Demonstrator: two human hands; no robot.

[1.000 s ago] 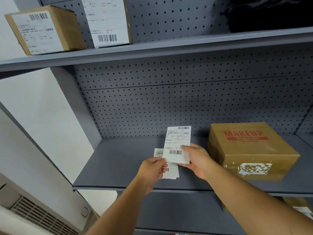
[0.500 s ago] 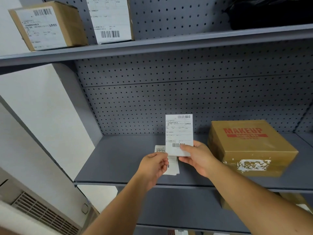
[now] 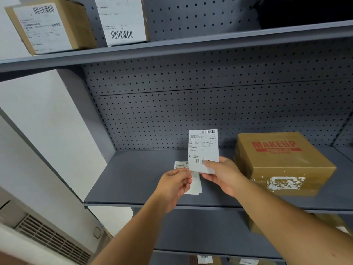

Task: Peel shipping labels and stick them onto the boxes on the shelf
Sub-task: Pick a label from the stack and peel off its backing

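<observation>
My right hand point(image 3: 222, 174) pinches the bottom of a white shipping label point(image 3: 202, 148) and holds it upright over the middle shelf point(image 3: 133, 180). My left hand point(image 3: 176, 183) grips a small stack of label sheets point(image 3: 194, 185) just below and left of that label. To the right on the same shelf sits a brown box marked MAKEUP point(image 3: 280, 161), with torn white label remains on its front face. Two labelled boxes, a brown one point(image 3: 51, 25) and a white-faced one point(image 3: 122, 20), stand on the upper shelf.
The grey pegboard back panel point(image 3: 191, 111) closes the shelf behind. A white wall and a vent grille point(image 3: 51, 240) lie to the left. More boxes point(image 3: 254, 226) show on the lower shelves. A dark object point(image 3: 305, 10) occupies the upper shelf's right side.
My right hand has lifted the single label upward and away from the stack in my left hand. The view has tilted slightly.
</observation>
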